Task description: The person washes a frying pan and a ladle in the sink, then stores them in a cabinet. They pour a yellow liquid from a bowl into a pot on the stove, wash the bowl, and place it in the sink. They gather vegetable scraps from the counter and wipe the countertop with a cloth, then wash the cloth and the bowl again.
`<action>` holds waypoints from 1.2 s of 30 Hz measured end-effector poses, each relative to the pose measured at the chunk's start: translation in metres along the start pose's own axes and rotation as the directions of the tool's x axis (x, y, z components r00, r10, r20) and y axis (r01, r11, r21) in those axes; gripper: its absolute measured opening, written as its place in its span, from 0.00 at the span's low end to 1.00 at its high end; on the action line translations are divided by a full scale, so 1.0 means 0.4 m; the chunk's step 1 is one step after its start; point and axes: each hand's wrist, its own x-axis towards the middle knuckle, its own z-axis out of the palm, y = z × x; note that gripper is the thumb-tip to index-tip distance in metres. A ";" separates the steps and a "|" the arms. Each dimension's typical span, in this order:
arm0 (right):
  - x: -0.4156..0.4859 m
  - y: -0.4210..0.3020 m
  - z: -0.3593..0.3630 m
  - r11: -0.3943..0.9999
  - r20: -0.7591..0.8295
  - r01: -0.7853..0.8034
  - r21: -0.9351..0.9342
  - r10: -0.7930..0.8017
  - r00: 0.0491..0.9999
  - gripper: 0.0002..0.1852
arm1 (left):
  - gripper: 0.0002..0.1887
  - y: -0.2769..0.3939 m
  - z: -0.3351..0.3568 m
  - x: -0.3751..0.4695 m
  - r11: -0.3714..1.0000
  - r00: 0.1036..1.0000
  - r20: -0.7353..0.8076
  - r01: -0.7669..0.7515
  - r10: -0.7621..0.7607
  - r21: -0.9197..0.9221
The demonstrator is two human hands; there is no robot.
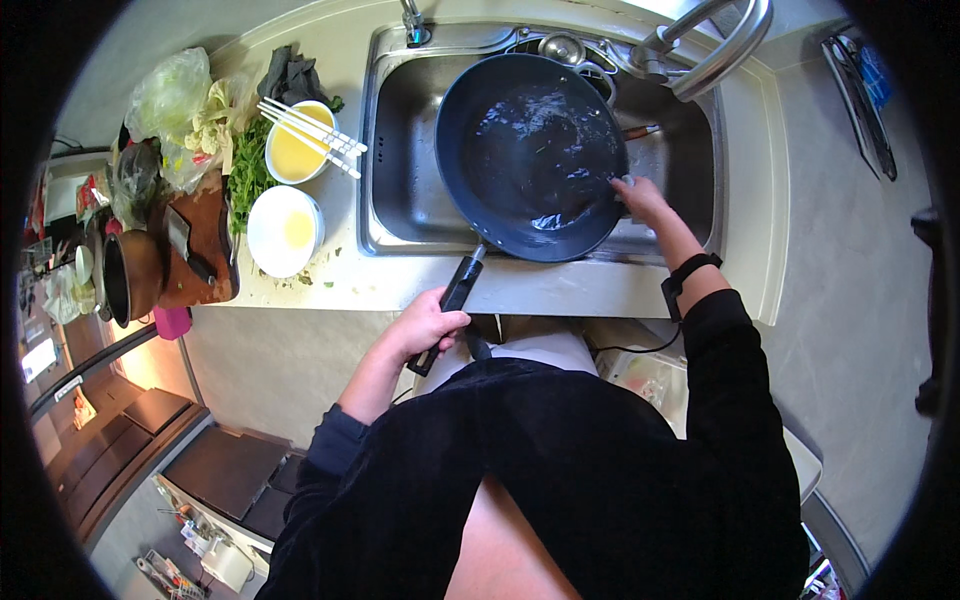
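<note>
A large dark frying pan [517,172] rests over the stainless steel sink [409,157], with water shining on its inner surface. My left hand [431,326] is wrapped around its black handle [461,285], which reaches out past the counter's front edge. At the pan's right rim, my right hand [643,201] has its fingers curled at the edge. A small pale thing shows by those fingertips, too small to identify. Beneath and behind the pan, part of the sink basin is hidden.
A curved faucet [724,56] overhangs the sink's back right. Left of the sink stand a bowl of yellow liquid [304,154] with white chopsticks [311,127] across it, and a white bowl [277,232]. Leafy greens [251,169] and a knife [187,244] on a cutting board [214,266] lie farther left.
</note>
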 end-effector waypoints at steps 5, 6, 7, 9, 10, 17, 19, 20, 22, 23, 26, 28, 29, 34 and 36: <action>0.007 0.020 0.109 0.849 0.281 -0.264 0.458 0.144 0.949 0.15 | 0.09 0.118 0.016 -0.107 0.976 0.997 -0.071 -0.023 0.039 0.214; 0.010 0.021 0.137 0.795 0.321 -0.262 0.547 0.090 0.943 0.13 | 0.09 0.141 0.021 -0.127 0.962 0.994 -0.099 -0.020 0.049 0.271; 0.018 0.017 0.162 0.824 0.320 -0.279 0.494 0.126 0.939 0.12 | 0.09 0.166 0.025 -0.147 0.965 0.996 -0.070 -0.032 0.052 0.260; 0.034 -0.004 0.204 0.898 0.320 -0.280 0.340 0.170 0.932 0.10 | 0.09 0.208 0.038 -0.190 0.912 0.983 -0.183 0.073 0.002 0.403; 0.034 -0.020 0.224 0.852 0.362 -0.313 0.419 0.159 0.918 0.11 | 0.09 0.229 0.044 -0.211 0.901 0.984 -0.177 0.070 0.008 0.429; -0.042 -0.174 0.324 0.933 0.421 -0.138 0.332 -0.016 0.907 0.10 | 0.10 0.356 0.097 -0.352 0.734 0.946 -0.325 0.215 0.008 0.644; -0.046 -0.211 0.369 0.925 0.370 -0.121 0.359 -0.023 0.929 0.10 | 0.11 0.380 0.117 -0.377 0.657 0.925 -0.377 0.259 0.042 0.708; -0.042 -0.232 0.399 0.833 0.422 -0.247 0.495 0.017 0.906 0.10 | 0.11 0.389 0.126 -0.389 0.621 0.917 -0.394 0.274 0.061 0.734; -0.024 -0.264 0.447 0.836 0.409 -0.088 0.542 -0.170 0.897 0.07 | 0.11 0.401 0.139 -0.412 0.552 0.902 -0.423 0.310 0.088 0.774; -0.013 -0.277 0.465 0.792 0.425 -0.161 0.589 -0.133 0.895 0.06 | 0.12 0.402 0.145 -0.421 0.548 0.895 -0.432 0.307 0.113 0.778; 0.008 -0.314 0.496 0.646 0.451 -0.274 0.713 -0.123 0.884 0.05 | 0.13 0.387 0.157 -0.443 0.524 0.877 -0.442 0.292 0.187 0.800; 0.009 -0.330 0.495 0.630 0.438 -0.259 0.732 -0.146 0.887 0.06 | 0.13 0.368 0.159 -0.451 0.453 0.868 -0.412 0.260 0.277 0.853; 0.005 -0.337 0.493 0.608 0.446 -0.271 0.746 -0.154 0.882 0.05 | 0.13 0.357 0.160 -0.456 0.452 0.853 -0.442 0.291 0.276 0.843; -0.021 -0.359 0.470 0.526 0.457 -0.284 0.802 -0.232 0.859 0.09 | 0.13 0.311 0.171 -0.477 0.354 0.827 -0.395 0.259 0.401 0.899; -0.028 -0.366 0.455 0.498 0.424 -0.235 0.835 -0.311 0.851 0.09 | 0.12 0.297 0.182 -0.481 0.328 0.807 -0.386 0.254 0.447 0.910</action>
